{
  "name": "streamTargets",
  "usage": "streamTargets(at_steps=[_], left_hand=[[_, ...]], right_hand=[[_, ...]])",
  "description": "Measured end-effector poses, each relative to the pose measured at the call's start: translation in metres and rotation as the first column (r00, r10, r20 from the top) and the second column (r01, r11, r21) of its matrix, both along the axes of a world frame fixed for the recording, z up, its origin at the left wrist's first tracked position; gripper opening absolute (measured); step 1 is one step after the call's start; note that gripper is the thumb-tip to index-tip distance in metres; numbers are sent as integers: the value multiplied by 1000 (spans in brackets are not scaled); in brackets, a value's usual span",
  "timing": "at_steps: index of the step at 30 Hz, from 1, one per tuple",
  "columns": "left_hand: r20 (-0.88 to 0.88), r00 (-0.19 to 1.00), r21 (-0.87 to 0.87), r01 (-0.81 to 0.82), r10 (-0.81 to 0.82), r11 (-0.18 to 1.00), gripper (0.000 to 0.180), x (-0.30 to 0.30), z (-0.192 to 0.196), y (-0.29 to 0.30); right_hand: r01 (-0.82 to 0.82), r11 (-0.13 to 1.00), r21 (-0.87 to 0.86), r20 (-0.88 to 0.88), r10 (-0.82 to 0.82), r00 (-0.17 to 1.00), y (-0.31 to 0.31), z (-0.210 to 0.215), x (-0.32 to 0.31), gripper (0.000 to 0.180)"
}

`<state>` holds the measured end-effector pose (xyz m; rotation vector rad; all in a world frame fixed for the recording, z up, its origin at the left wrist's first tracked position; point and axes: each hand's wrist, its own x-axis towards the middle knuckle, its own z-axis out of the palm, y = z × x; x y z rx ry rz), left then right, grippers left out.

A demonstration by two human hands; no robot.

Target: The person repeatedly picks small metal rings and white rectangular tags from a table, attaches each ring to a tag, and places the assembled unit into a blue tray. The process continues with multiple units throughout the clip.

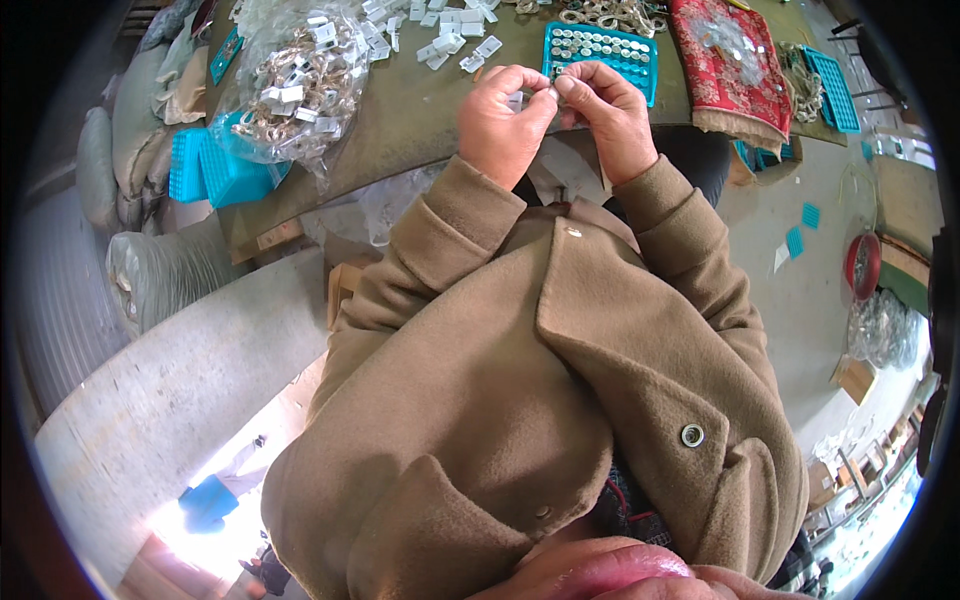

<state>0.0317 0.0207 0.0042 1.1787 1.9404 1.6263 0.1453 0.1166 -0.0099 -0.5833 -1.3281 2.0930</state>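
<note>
Two hands, our left hand and right hand, fingers pinching small clip over cluttered tabletop; teal tray beyond, concrete floor right.

Small pale clip piece pinched between both hands' fingertips above the turquoise tray.

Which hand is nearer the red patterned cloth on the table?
Right. The right hand is just left of the red patterned cloth; the left hand is farther left, beyond it.
</note>
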Motion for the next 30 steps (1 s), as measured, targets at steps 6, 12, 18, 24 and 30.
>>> streamTargets(at_steps=[6, 12, 18, 24, 30], left_hand=[[53, 993, -156, 109, -102, 982, 8, -4, 10, -3], [603, 783, -122, 280, -153, 952, 11, -18, 22, -8], [781, 604, -49, 314, -160, 948, 14, -20, 22, -11], [853, 505, -101, 405, -130, 909, 12, -23, 21, -19], [900, 434, -117, 323, -37, 939, 8, -21, 17, -20]], right_hand=[[-94, 995, 16, -44, 95, 994, 8, -5, 4, 9], [-167, 986, 32, -23, 167, 986, 13, -2, 9, 8], [-323, 927, 192, -4, 330, 944, 18, 3, 14, 8], [-381, 897, 224, 61, 377, 924, 14, 5, 21, 4], [-253, 787, 563, 191, 174, 966, 6, 6, 16, 9]])
